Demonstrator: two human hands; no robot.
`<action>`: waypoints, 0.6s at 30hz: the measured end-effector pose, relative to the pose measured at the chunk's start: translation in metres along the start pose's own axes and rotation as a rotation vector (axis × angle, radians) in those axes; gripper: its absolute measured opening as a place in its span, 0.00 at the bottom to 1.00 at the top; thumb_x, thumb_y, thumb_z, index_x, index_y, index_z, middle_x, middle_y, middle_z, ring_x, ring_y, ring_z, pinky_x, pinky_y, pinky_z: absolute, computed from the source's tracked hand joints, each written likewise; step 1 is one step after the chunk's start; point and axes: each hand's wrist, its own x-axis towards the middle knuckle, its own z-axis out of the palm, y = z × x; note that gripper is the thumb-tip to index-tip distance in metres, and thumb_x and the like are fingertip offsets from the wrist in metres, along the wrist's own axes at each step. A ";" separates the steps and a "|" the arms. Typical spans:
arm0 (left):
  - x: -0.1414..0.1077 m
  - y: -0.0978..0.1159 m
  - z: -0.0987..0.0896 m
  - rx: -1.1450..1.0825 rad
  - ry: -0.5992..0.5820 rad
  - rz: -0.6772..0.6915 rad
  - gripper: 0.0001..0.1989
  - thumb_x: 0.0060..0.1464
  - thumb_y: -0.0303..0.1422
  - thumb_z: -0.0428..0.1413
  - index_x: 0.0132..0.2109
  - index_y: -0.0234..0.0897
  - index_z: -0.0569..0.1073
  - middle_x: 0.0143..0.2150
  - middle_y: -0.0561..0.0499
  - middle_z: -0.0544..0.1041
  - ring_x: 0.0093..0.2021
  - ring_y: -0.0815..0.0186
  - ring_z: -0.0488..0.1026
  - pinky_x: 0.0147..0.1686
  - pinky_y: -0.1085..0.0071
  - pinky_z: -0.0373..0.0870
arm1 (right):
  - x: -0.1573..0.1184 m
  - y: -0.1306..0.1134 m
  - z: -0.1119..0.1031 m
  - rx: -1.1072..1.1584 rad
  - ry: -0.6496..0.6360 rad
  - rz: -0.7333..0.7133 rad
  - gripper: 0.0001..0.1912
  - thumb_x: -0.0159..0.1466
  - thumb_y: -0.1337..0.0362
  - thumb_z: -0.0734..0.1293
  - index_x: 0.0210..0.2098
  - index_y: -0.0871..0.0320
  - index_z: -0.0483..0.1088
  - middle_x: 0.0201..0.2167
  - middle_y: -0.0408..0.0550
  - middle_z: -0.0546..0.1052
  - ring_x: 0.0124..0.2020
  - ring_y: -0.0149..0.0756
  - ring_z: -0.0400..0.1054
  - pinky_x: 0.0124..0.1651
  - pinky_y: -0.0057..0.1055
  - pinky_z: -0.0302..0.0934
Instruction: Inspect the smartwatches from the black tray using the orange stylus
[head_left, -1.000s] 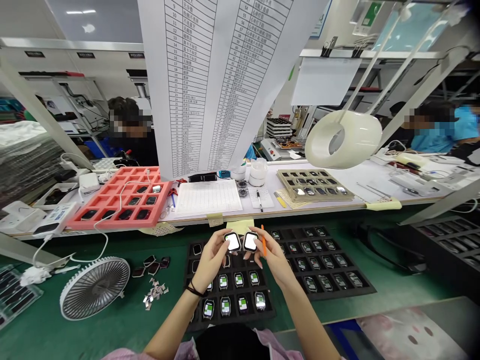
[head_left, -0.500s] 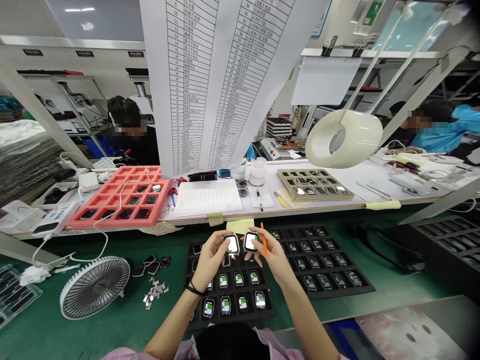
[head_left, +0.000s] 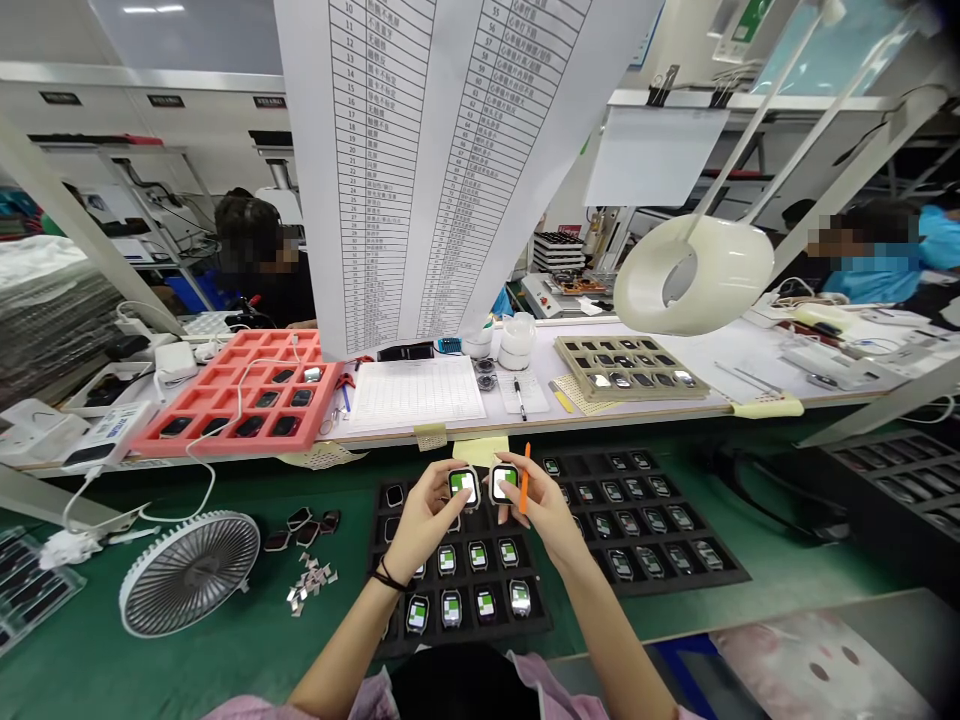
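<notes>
My left hand (head_left: 426, 510) grips a square watch (head_left: 463, 487) with a lit white and green screen, its thumb over the screen's lower right. Beside it, my right hand (head_left: 541, 510) holds a second lit watch (head_left: 504, 483) between thumb and fingers, along with an upright orange stick (head_left: 526, 480). The two watches are side by side with a narrow gap. Below them lies a black tray (head_left: 499, 632) with several lit watches in its slots. Another black tray (head_left: 720, 555) of watches with mostly dark, partly green screens is to the right.
A white fan (head_left: 191, 572), loose watches (head_left: 300, 520) and small silvery pieces (head_left: 309, 583) lie at left. On the shelf are a pink tray (head_left: 161, 430), a beige tray (head_left: 637, 395) and a pen (head_left: 519, 398). A printed sheet (head_left: 450, 200) and lamp (head_left: 630, 275) hang above.
The thumbs have shifted on the two watch screens, and the green patches show more. The orange stick is more upright. Both hands keep hold of their watches.
</notes>
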 end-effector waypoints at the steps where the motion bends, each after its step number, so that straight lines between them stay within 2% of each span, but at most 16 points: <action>1: 0.000 -0.001 0.000 0.005 -0.010 -0.004 0.19 0.54 0.40 0.57 0.51 0.38 0.67 0.49 0.43 0.72 0.45 0.61 0.72 0.40 0.69 0.71 | 0.000 0.000 -0.001 -0.002 -0.008 0.000 0.23 0.58 0.55 0.71 0.51 0.53 0.68 0.37 0.47 0.76 0.20 0.29 0.69 0.17 0.25 0.54; 4: 0.000 -0.002 0.000 0.030 -0.027 -0.028 0.23 0.53 0.40 0.58 0.54 0.38 0.64 0.52 0.42 0.71 0.48 0.59 0.71 0.40 0.68 0.72 | -0.002 0.000 -0.001 -0.006 -0.029 -0.004 0.26 0.56 0.58 0.72 0.53 0.52 0.66 0.40 0.49 0.76 0.24 0.31 0.70 0.22 0.27 0.61; 8: 0.001 -0.002 0.000 0.050 -0.011 -0.034 0.22 0.52 0.40 0.59 0.53 0.39 0.65 0.51 0.42 0.71 0.47 0.59 0.71 0.39 0.68 0.72 | -0.003 -0.001 0.001 -0.008 0.002 -0.011 0.27 0.54 0.59 0.73 0.52 0.52 0.67 0.39 0.48 0.76 0.24 0.31 0.69 0.24 0.29 0.64; 11: 0.001 -0.002 0.001 0.036 0.019 -0.041 0.20 0.52 0.41 0.59 0.49 0.38 0.67 0.47 0.44 0.72 0.43 0.62 0.71 0.36 0.71 0.72 | -0.001 0.000 0.002 -0.010 0.013 -0.011 0.25 0.54 0.57 0.73 0.49 0.52 0.68 0.35 0.46 0.76 0.20 0.29 0.67 0.23 0.29 0.63; 15: 0.002 0.003 0.003 0.003 0.049 -0.072 0.17 0.53 0.43 0.58 0.44 0.37 0.69 0.40 0.48 0.72 0.34 0.68 0.69 0.29 0.74 0.70 | 0.003 -0.001 0.002 0.002 0.038 0.031 0.21 0.54 0.54 0.73 0.44 0.54 0.71 0.30 0.43 0.75 0.15 0.23 0.58 0.19 0.28 0.60; 18: 0.003 0.006 0.004 0.001 0.060 -0.102 0.16 0.53 0.46 0.57 0.40 0.37 0.70 0.34 0.51 0.71 0.29 0.70 0.66 0.24 0.76 0.67 | 0.003 -0.002 0.004 0.001 0.077 0.042 0.19 0.55 0.51 0.72 0.41 0.55 0.73 0.29 0.43 0.73 0.14 0.22 0.53 0.16 0.26 0.57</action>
